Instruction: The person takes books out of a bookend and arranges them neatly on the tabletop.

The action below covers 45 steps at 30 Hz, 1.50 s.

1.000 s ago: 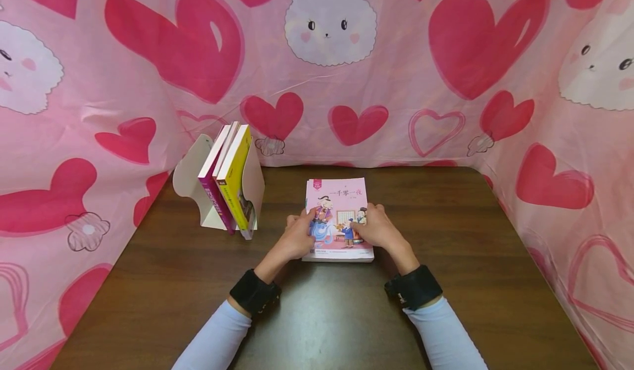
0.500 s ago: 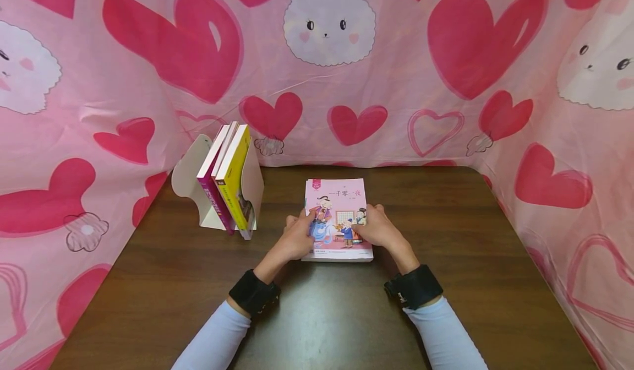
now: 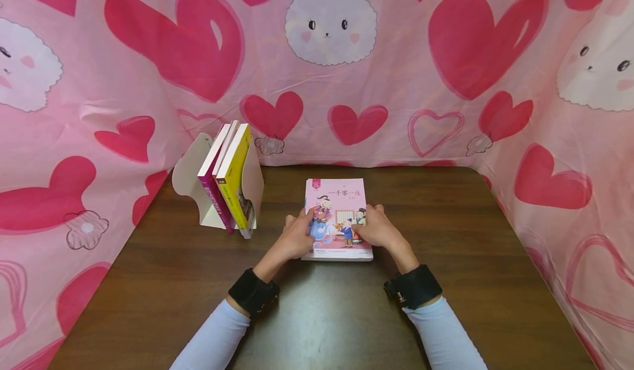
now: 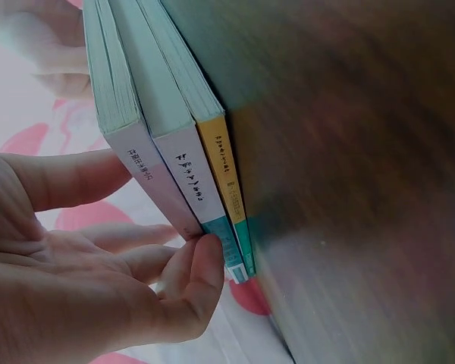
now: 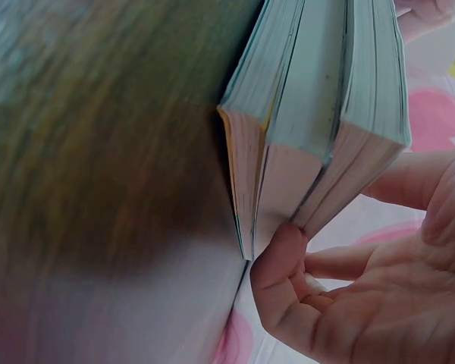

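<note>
A stack of three books lies flat on the table, topped by a pink picture-covered book [image 3: 339, 191]. Its left side is gripped by my left hand [image 3: 297, 237], thumb over the cover and fingers curled against the spines. Opposite it, my right hand [image 3: 380, 228] grips the stack's page edges, thumb also on the cover. The left wrist view shows a white-and-teal spined book [image 4: 191, 171] under the pink one, and an orange-and-green spined book [image 4: 226, 163] at the bottom against the table. Page edges [image 5: 288, 174] of all three face the right wrist view.
A cream bookend holder [image 3: 190, 166] stands at the back left of the brown table [image 3: 446, 205]. Inside lean a purple-spined book [image 3: 216, 202], a yellow-spined book [image 3: 235, 199] and a thin one between. Pink heart-print cloth [image 3: 411, 72] walls the table's back and sides.
</note>
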{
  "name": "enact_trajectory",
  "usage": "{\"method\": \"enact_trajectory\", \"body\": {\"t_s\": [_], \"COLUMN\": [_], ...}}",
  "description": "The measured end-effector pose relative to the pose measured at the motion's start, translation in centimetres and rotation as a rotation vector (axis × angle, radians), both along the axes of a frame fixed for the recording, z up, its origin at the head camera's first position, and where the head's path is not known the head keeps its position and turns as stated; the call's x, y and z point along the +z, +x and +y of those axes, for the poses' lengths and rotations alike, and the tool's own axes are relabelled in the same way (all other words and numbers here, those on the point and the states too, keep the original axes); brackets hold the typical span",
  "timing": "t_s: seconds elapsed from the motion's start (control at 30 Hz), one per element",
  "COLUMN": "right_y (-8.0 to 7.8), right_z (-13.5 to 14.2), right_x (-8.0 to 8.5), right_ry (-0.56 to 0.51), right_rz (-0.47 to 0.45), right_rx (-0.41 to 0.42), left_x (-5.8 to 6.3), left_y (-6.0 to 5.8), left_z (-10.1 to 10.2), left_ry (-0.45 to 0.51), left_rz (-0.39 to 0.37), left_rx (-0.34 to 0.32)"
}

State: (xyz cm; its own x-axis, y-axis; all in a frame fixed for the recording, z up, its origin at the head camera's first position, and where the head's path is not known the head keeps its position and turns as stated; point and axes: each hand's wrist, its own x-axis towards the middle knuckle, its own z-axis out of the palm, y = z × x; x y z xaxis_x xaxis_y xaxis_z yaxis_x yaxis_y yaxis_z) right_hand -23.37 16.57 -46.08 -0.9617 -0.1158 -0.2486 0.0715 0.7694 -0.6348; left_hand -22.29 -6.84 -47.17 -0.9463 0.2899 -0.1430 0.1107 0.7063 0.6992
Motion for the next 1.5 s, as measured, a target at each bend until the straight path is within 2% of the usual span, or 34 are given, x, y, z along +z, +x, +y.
{"method": "enact_trajectory", "body": {"t_s": [0.47,0.8,1.07,1.5], "right_y": [0.1,0.2,0.3,0.1], "right_z": [0.2,0.2,0.3,0.3], "right_x": [-0.3,-0.3,0.2,-0.2], "right_ry": [0.053,0.095,0.092,0.091], "right_rz": [0.013,-0.056,-0.061,-0.065], "right_rx": [0.048,0.064,0.091,0.081], "left_x": [0.1,0.2,0.2,0.3], "left_y": [0.2,0.4,0.2,0.4], "left_z": [-0.1,-0.4,-0.6,-1.5], "left_ry": [-0.021,-0.011,0.016,-0.007], "left_rz": [0.053,0.011,-0.019,0.048], "left_rx": [-0.016,-0.067,-0.082,-0.094]}}
